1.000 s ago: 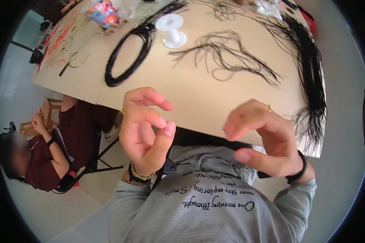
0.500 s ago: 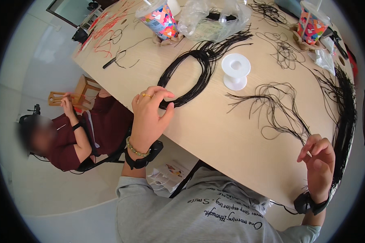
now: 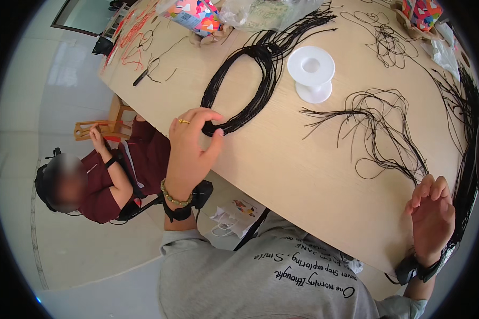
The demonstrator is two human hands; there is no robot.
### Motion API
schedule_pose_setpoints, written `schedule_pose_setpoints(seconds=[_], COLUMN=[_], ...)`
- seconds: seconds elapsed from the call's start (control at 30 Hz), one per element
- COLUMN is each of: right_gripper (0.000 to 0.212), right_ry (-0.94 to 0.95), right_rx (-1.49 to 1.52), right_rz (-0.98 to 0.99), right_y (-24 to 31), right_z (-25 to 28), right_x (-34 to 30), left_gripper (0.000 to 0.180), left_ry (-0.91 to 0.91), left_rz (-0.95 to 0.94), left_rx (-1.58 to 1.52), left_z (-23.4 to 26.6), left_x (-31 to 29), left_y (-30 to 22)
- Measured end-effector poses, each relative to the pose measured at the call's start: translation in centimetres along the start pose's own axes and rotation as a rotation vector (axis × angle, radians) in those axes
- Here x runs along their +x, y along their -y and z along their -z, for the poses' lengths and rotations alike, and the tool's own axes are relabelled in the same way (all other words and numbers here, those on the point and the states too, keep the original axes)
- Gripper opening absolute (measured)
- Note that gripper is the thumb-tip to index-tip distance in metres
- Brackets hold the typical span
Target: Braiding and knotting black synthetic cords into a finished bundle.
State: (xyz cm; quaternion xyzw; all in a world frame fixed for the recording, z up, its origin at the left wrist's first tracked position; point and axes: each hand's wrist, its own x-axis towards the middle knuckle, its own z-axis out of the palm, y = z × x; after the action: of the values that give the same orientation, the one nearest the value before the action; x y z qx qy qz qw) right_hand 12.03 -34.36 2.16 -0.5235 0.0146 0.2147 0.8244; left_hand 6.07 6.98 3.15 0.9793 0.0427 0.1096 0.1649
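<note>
My left hand (image 3: 192, 149) hovers at the near end of a looped bundle of black cords (image 3: 264, 87), its thumb and fingers curved and apart. The bundle makes an oval ring, gathered at the far side, with loose tails running off to the upper right. My right hand (image 3: 432, 218) is at the table's right, palm showing, fingers loosely bent with nothing visible in them. Just beyond its fingertips lies a tangle of thin black cords (image 3: 375, 133). Between the two groups of cord stands an empty white spool (image 3: 313, 74).
Along the table's right edge hangs a thick black cord bunch (image 3: 467, 154). Farther back are two patterned cups (image 3: 197, 18), a clear plastic bag (image 3: 269, 15), thin loose cords (image 3: 386, 40) and red strands (image 3: 130, 32). A seated person (image 3: 106, 178) is at the left.
The whole view has shifted, bringing the spool and cords closer. My right hand's fingers have curled slightly; my left stays by the loop with its fingers apart.
</note>
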Motion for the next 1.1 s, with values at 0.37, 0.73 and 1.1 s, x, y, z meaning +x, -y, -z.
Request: schedule_pose_setpoints(seconds=[0.37, 0.73, 1.1], right_gripper=[0.026, 0.024, 0.023], right_ry=[0.013, 0.005, 0.057], right_rx=[-0.008, 0.028, 0.149], right_rz=[-0.008, -0.021, -0.018], right_y=[-0.6, -0.8, -0.6], right_z=[0.0, -0.1, 0.1], right_x=[-0.1, 0.2, -0.2], left_gripper=[0.01, 0.009, 0.021], left_ry=[0.0, -0.297, -0.352], left_rz=[0.065, -0.073, -0.084], left_rx=[0.144, -0.053, -0.587], left_z=[-0.8, 1.8, 9.6], left_x=[-0.9, 1.6, 10.8], left_y=[0.5, 1.5, 0.9])
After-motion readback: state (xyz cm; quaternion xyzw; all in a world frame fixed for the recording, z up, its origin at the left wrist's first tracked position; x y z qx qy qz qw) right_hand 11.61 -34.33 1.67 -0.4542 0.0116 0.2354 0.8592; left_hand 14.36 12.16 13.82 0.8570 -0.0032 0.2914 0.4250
